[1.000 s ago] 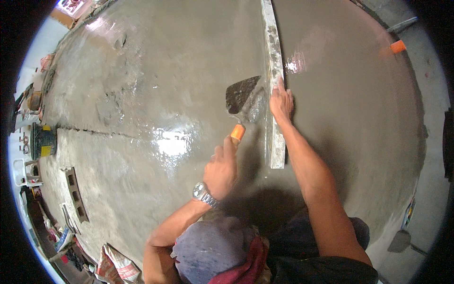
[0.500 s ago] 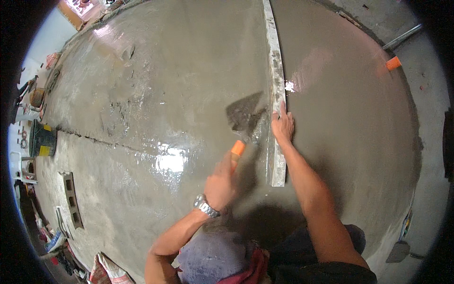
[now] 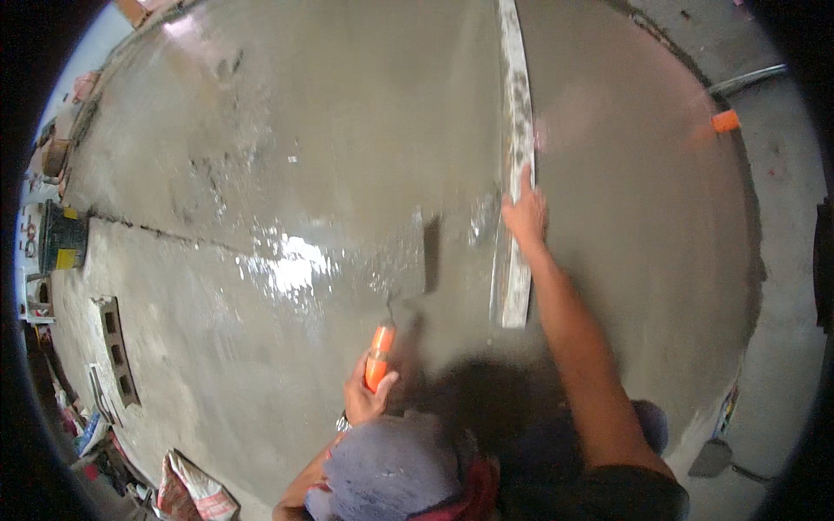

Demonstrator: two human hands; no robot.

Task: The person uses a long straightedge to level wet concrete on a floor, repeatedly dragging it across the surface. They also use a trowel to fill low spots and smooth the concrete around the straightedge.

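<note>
Cement floor, wet and grey, beneath two hand-held tools

The left hand grips an orange-handled metal trowel, its blade near the floor's middle, left of a long whitish straight bar. The right hand clasps that bar across its width, forefinger laid along it. A dark bucket with yellow patches stands by the floor's left edge.

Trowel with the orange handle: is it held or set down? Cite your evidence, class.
Held: the left hand is closed around the lower end of the orange-handled trowel.
</note>
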